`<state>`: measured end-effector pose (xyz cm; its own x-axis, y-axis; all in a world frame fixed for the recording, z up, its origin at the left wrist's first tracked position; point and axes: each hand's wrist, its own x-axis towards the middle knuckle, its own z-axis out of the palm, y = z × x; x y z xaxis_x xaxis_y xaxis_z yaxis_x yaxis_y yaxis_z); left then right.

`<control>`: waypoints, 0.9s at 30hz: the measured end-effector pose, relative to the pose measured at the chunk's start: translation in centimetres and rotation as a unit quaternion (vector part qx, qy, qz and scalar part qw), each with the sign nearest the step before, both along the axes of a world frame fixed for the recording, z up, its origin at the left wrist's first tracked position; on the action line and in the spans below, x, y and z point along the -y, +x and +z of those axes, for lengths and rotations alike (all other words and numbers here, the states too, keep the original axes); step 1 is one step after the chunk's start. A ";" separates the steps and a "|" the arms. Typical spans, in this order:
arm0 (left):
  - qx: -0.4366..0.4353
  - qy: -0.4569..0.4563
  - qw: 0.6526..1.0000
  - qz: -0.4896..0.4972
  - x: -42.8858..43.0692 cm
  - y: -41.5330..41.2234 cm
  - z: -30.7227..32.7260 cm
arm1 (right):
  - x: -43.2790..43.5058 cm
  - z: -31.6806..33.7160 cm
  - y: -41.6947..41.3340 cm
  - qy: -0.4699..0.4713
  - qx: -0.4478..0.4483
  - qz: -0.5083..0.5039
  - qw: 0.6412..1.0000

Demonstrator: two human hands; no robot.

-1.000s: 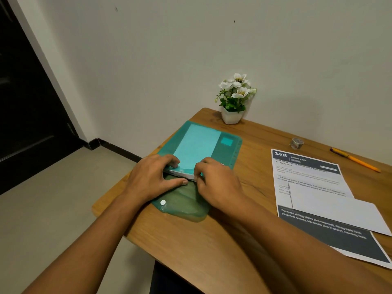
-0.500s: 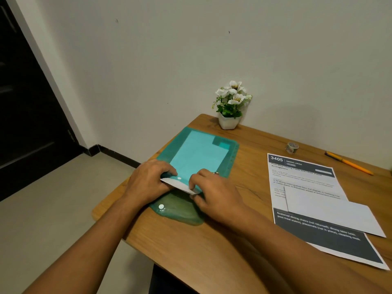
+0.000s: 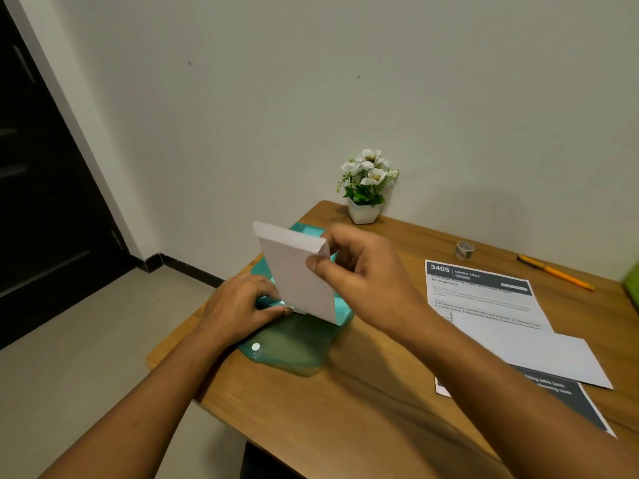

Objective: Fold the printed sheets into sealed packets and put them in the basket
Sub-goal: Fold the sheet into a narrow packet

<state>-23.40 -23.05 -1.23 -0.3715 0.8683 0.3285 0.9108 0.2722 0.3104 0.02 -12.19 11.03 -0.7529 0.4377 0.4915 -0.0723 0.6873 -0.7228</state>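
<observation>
right hand [image 3: 366, 271] pinches envelope [image 3: 297, 281] corner | left hand [image 3: 238, 305] grips folder [image 3: 294, 344] mouth | pull straight, folder held down

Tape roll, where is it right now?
In the head view the tape roll stands at the far right of the wooden table, left of the orange pen and just beyond the printed sheet's top edge.
</observation>
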 end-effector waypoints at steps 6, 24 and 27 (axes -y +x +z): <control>-0.024 -0.043 0.999 -0.013 0.4 0.7 1.9 | -1.8 3.7 2.3 -0.058 -0.130 0.009 0.990; 0.199 0.208 0.945 -0.155 -13.4 13.8 8.8 | -9.5 0.5 12.2 -0.222 -0.164 -0.164 0.947; 0.220 0.202 0.945 -0.136 -15.7 16.1 7.2 | -10.7 -1.1 14.6 -0.332 -0.197 -0.202 0.900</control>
